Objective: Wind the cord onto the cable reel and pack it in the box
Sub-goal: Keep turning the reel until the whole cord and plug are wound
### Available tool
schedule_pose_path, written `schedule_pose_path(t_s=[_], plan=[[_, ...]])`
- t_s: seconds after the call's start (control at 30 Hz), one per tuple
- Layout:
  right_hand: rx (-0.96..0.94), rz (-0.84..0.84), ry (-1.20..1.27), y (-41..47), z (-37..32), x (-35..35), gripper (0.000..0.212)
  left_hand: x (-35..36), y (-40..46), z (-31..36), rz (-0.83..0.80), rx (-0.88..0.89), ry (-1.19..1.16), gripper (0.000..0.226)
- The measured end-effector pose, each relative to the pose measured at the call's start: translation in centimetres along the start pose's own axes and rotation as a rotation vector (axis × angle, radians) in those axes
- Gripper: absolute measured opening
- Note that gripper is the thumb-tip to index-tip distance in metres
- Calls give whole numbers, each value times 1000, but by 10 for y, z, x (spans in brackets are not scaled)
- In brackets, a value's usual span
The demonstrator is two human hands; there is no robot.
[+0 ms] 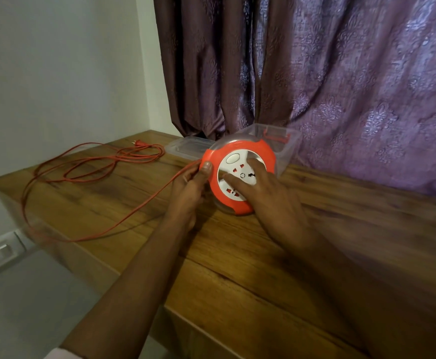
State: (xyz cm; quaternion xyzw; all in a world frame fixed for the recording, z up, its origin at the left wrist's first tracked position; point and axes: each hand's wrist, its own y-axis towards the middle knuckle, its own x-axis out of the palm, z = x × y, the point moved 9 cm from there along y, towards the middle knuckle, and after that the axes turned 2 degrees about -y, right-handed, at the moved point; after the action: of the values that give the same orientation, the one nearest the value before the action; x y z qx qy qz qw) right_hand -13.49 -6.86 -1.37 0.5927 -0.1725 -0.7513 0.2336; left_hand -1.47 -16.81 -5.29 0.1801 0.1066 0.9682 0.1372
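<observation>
Cable reel (240, 174) sits centre frame on table (263, 268), tilted up. Left hand (189, 187) grips its rim w/ thumb on top. Right hand (266, 193) has fingers spread on white hub. Cord (87, 174) lies loose at left; clear box (281, 146) sits just behind reel. Tip: turn hub steadily, feed cord thru left fingers, avoid kinks.

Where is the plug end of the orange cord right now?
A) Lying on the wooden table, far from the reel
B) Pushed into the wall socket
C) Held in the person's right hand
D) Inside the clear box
A: the plug lies loose on the table at the far left end of the cord, well away from the reel and the hands.
</observation>
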Motion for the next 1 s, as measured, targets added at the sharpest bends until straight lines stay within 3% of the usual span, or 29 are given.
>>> schedule_pose_path(t_s=[0.17, 0.33, 0.47, 0.67, 0.87, 1.0], plan=[[69, 42, 19, 1, 6, -7, 63, 2, 1, -4, -14, -11, -12, 31], [191, 121, 72, 1, 17, -11, 61, 7, 2, -7, -50, -7, -1, 18], [298, 124, 108, 2, 25, -9, 61, 14, -1, -4, -113, 38, 54, 28], [384, 229, 161, -2, 29, -20, 58, 22, -4, -1, -172, 67, 83, 20], [510, 190, 253, -4, 44, -13, 65, 22, -7, 1, -160, 54, 50, 16], [345, 222, 232, -1, 36, -23, 47, 16, -4, -1, -113, 37, 66, 24]])
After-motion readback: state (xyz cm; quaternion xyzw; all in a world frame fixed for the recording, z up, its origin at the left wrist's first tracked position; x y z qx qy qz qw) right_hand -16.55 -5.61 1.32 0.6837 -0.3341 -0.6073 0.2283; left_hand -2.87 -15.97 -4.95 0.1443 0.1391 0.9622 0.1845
